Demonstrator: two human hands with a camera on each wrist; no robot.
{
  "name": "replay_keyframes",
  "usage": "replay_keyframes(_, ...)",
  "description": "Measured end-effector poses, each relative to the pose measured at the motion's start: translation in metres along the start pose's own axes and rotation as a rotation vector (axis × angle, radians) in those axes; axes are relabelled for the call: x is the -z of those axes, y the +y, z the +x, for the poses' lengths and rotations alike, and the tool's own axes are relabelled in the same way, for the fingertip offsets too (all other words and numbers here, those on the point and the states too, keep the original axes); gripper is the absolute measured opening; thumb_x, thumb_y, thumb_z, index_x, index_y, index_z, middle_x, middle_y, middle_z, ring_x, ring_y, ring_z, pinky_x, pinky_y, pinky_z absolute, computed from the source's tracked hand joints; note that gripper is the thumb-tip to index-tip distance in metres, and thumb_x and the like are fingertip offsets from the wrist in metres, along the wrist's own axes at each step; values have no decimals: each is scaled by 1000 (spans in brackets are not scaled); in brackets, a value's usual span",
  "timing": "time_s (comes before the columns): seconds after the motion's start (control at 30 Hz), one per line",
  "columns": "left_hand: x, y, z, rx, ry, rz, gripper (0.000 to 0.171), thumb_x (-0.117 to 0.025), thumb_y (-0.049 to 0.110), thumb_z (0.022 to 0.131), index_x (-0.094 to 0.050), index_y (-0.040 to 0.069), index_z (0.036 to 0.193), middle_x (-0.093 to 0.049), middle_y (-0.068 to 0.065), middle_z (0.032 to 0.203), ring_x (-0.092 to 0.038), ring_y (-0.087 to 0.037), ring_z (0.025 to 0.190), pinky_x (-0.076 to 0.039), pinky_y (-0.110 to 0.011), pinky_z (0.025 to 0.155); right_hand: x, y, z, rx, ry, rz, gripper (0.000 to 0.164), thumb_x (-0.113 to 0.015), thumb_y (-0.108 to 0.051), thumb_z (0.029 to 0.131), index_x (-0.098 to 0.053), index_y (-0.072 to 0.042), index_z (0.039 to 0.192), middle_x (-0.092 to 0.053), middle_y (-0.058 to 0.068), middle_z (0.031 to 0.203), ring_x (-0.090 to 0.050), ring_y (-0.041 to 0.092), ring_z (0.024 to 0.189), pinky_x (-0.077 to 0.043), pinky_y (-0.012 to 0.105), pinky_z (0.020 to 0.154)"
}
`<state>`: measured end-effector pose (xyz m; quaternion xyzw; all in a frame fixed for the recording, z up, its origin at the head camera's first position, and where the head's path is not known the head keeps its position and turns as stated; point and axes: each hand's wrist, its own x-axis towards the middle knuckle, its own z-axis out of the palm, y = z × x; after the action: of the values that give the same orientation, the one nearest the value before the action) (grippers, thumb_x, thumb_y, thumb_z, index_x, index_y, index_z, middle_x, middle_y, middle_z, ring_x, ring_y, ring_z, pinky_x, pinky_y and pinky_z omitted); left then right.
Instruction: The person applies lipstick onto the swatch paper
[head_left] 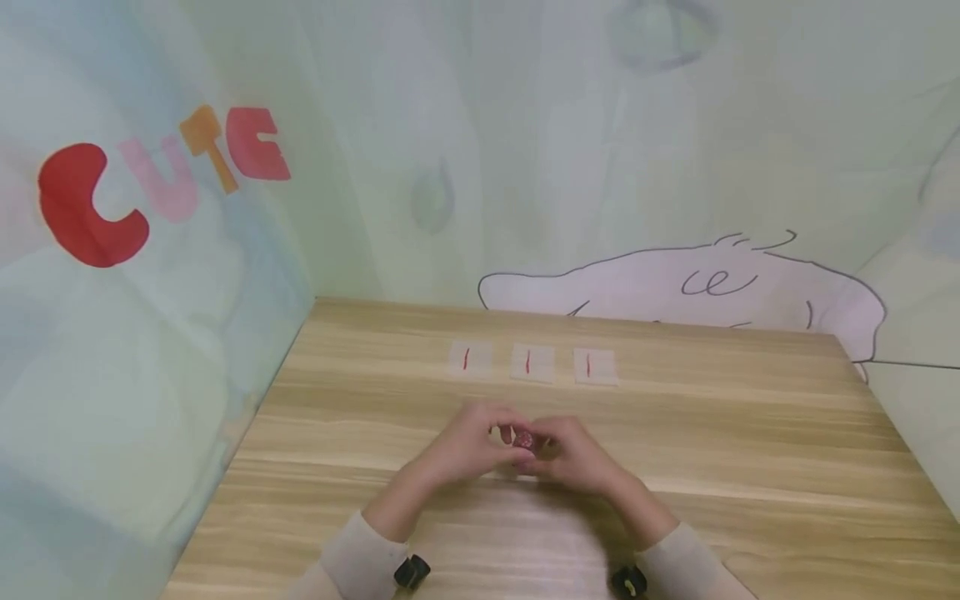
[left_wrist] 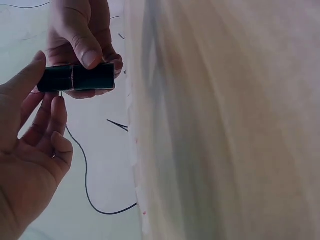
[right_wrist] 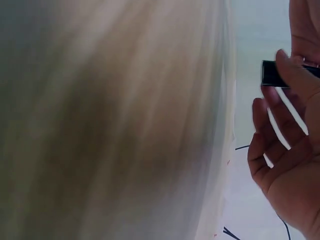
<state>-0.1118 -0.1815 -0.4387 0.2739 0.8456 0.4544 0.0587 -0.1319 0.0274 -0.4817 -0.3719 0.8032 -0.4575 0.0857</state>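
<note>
Both hands meet above the table, holding a small lipstick tube (head_left: 523,439) between them. In the left wrist view the lipstick (left_wrist: 95,77) looks dark and glossy, lies level and has a thin pale band round its middle. My left hand (head_left: 467,447) pinches one end between thumb and fingertips. The other end is gripped by my right hand (head_left: 576,457), its thumb pressed on the side. In the right wrist view one dark end of the lipstick (right_wrist: 270,75) sticks out past the right thumb; fingers cover part of the rest.
Beyond the hands, a left paper square (head_left: 471,360), a middle one (head_left: 533,363) and a right one (head_left: 596,367) lie in a row, each with a red stroke. The wooden table (head_left: 360,392) meets a printed wall cloth (head_left: 390,208) behind and at the left.
</note>
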Motion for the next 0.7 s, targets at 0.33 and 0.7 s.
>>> replay_keyframes(0.33,-18,-14,-3,-6,-20,7,28,-87,13,79,-77,6,104,-72,5,92,-62,-8,80,-58,-33,74,-4,8,-4,-79,-86,-152,19,-86,-19,80,-73,-19,93,-67,-15,81,-63,7,74,-54,25,73)
replay_keyframes(0.7,-26,-16,-7,2,-27,40,29,-88,12,77,-76,7,103,-71,6,92,-61,-6,80,-55,-26,75,-9,7,-7,-145,-101,-177,21,-88,-22,78,-71,-16,90,-65,-14,79,-59,4,72,-52,24,70)
